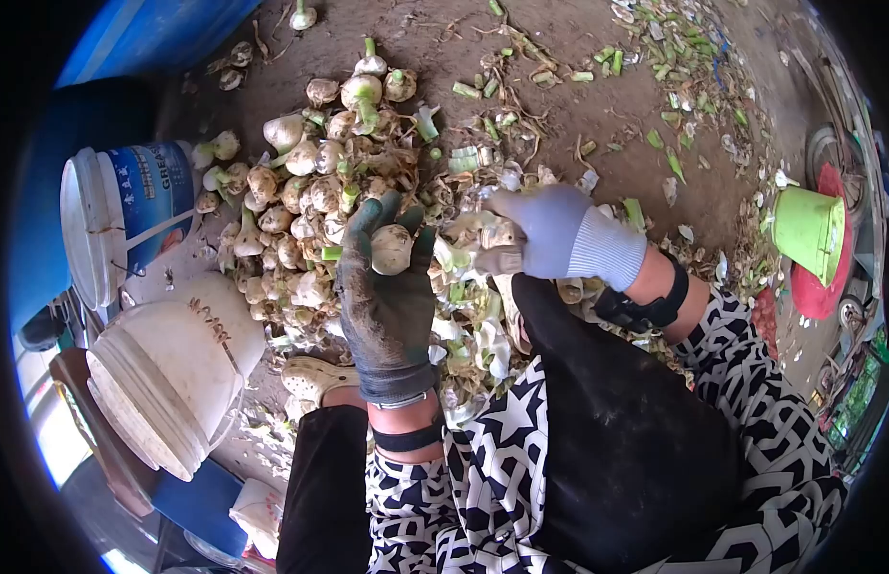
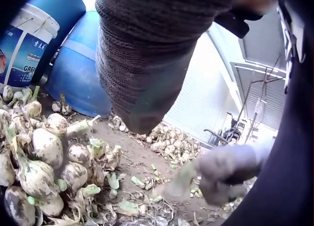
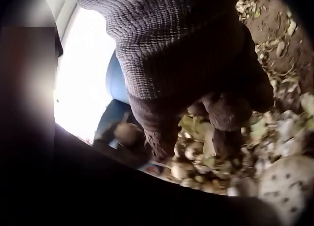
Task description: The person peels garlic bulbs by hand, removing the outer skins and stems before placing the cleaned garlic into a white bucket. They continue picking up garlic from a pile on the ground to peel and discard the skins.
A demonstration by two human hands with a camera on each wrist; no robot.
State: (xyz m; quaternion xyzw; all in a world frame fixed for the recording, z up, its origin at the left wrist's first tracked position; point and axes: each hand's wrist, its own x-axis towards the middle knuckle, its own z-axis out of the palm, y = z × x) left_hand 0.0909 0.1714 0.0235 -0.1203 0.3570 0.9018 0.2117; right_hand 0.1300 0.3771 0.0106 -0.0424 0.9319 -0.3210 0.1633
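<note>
A garlic bulb (image 1: 392, 250) lies in the gloved left hand (image 1: 385, 297), whose fingers and thumb curl around it. In the right wrist view that bulb (image 3: 126, 133) appears blurred in the left hand. The right hand (image 1: 559, 234), in a pale glove with dirty fingertips, is a short way to the right of the left. From its curled fingers a blurred pale-green strip of leaf or husk (image 2: 180, 181) sticks out in the left wrist view. The left hand's underside (image 2: 144, 88) hides its bulb there.
Unpeeled garlic bulbs (image 1: 301, 196) are heaped beyond and left of the left hand. Husks and cut stems (image 1: 473, 158) litter the ground. White buckets (image 1: 167, 368) stand left; a green bucket (image 1: 806, 234) is far right. A perforated clog (image 1: 315, 378) is near the left wrist.
</note>
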